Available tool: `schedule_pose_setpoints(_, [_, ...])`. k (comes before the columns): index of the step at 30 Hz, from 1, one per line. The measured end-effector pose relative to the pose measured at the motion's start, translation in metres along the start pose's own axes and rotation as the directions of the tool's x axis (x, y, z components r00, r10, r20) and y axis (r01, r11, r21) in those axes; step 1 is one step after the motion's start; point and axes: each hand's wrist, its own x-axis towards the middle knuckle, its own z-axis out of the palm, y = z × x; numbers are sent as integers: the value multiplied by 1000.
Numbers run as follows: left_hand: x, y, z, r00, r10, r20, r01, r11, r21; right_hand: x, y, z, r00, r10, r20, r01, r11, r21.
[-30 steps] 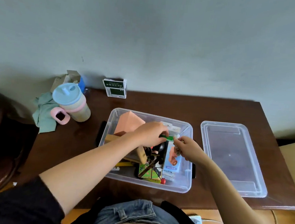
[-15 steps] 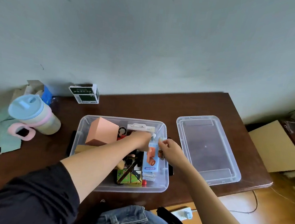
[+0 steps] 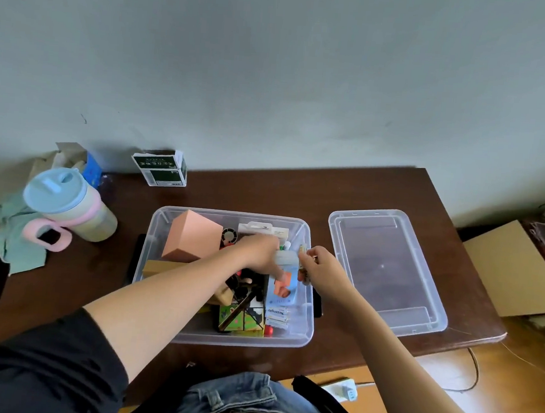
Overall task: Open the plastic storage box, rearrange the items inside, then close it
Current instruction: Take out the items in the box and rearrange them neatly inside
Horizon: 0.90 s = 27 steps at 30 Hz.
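home: sippy cup (image 3: 68, 210), wooden table (image 3: 298, 192)

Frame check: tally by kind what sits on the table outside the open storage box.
Clear lid: 1
Lidded cup: 1
Green-and-white cartons: 1
Green cloth: 1
Total: 4
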Motion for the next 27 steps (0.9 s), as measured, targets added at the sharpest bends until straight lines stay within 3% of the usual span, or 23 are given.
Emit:
schedule_pose_setpoints(3, [-17,-12,-15,984,38,-175,-56,993,-102,1,-4,-5,999,-37,-39,33,995,-91])
schedule_pose_setpoints(7, [-41,-38,-36,912,-61,-406,-38,972,-233,-2,-14,-6,995,-78,64,99,890,-445])
schedule_pose_setpoints(9, [-50,-54,-42,887,-126,-444,-2,961,-276,-4,-21,1,977,-51,207,166,791,-589])
schedule_pose_setpoints(13, [-62,-69,-40,904,-147,-400,-7,934,-358,-1,-30,35,913,35,406,336,500,-798])
schedule_pose_setpoints(16, [-67,-76,-31,885,-157,-439,-29,921,-388,6,-29,62,884,166,438,377,301,-876])
schedule_pose_setpoints(19, [-69,-82,-24,863,-128,-489,-78,922,-379,16,-21,75,896,238,376,336,193,-922])
schedule_pose_setpoints(23, [-70,-85,-22,862,-103,-497,-116,913,-391,23,-8,83,924,151,351,333,131,-934])
schedule_pose_setpoints(27, [-71,-87,-22,863,-90,-498,-121,918,-377,31,-14,77,911,174,373,319,277,-907])
